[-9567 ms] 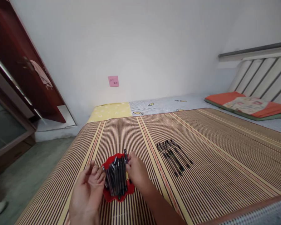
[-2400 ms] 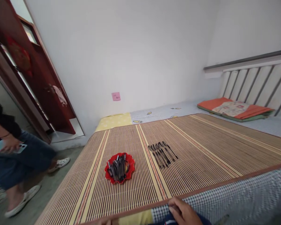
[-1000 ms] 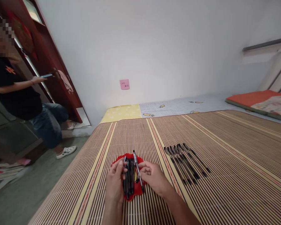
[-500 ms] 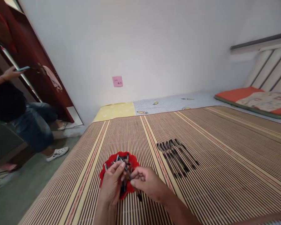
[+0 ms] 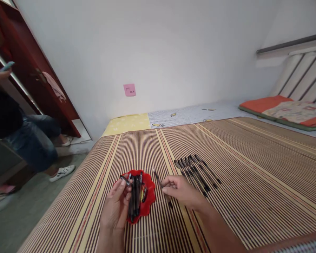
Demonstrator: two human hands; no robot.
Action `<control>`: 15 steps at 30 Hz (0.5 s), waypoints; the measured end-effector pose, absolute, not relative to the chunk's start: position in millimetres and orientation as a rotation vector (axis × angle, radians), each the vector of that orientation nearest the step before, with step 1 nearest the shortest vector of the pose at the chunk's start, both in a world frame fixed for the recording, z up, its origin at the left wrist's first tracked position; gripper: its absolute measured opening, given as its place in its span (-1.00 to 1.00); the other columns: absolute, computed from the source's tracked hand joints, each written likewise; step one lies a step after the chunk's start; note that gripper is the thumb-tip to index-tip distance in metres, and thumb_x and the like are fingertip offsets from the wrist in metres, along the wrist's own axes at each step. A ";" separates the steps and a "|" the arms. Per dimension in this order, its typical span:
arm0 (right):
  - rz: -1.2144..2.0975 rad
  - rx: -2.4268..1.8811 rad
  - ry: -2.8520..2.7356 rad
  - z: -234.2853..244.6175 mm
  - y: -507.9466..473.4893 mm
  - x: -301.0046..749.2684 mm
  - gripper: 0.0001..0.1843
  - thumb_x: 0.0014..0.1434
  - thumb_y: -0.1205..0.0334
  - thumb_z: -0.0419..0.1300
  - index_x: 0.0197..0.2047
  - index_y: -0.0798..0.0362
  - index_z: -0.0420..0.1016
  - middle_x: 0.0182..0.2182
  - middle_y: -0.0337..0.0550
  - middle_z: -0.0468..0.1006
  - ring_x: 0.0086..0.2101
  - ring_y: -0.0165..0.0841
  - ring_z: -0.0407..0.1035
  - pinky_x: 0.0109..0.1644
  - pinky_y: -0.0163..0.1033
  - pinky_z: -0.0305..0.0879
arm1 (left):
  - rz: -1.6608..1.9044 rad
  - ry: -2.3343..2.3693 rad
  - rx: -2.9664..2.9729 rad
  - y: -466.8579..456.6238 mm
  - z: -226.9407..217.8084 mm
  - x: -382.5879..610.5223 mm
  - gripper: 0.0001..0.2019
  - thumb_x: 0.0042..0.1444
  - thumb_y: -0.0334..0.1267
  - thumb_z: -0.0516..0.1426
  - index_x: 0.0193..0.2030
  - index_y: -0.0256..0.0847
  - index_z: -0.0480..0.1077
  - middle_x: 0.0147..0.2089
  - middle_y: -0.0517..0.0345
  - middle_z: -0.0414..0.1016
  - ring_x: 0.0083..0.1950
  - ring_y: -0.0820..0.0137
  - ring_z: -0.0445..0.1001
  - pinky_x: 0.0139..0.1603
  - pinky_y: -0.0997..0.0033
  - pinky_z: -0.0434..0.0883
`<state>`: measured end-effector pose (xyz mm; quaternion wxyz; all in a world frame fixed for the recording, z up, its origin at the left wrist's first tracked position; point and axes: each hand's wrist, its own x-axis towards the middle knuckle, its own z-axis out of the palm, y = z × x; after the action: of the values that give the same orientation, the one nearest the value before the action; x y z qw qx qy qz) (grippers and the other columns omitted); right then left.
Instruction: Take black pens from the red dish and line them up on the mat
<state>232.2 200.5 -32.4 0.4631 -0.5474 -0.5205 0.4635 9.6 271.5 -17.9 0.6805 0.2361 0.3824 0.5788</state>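
Two closed pinches, head view: left hand (image 5: 114, 206), over left rim of red scalloped bowl (image 5: 148, 203), held short black cap-like piece (image 5: 124, 180); right hand (image 5: 180, 191), right of bowl, held slim dark plastic pen (image 5: 157, 178) mid-barrel. Light mid-barrel grip probably best steadied pen.

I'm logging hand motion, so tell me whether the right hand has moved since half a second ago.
Yes: the right hand has shifted right, away from the bowl and closer to the mat stripe beside it.
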 end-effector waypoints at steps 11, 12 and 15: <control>0.246 -2.361 -1.304 -37.7 187.1 295.6 -0.97 0.14 0.29 0.23 -0.33 0.06 0.48 -0.42 -0.14 0.57 -0.41 -0.32 0.44 -0.38 -0.30 0.10 | 1.224 0.904 0.577 267.1 -16.2 18.6 -0.93 0.05 -0.48 0.24 -0.32 -0.28 0.50 -0.37 0.10 0.57 -0.46 0.53 0.48 -0.46 0.65 0.46; 0.279 -2.393 -1.338 -40.2 190.4 288.2 -0.97 0.15 0.30 0.22 -0.31 0.06 0.49 -0.39 -0.11 0.59 -0.40 -0.31 0.46 -0.37 -0.29 0.11 | 1.219 0.902 0.581 267.1 -16.6 18.5 -0.93 0.05 -0.48 0.24 -0.32 -0.28 0.50 -0.36 0.10 0.57 -0.46 0.53 0.48 -0.45 0.65 0.47; 0.320 -2.436 -1.385 -46.9 199.0 270.9 -0.87 0.17 0.35 0.18 -0.20 0.12 0.52 -0.31 0.03 0.62 -0.34 -0.25 0.51 -0.35 -0.27 0.16 | 1.224 0.893 0.589 267.5 -18.2 17.8 -0.90 0.01 -0.48 0.27 -0.32 -0.27 0.50 -0.37 0.13 0.56 -0.46 0.54 0.47 -0.44 0.64 0.47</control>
<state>270.9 199.0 -46.9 0.1598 -0.8526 -0.4847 0.1118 17.8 267.5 -18.2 0.6874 0.2631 0.3991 0.5468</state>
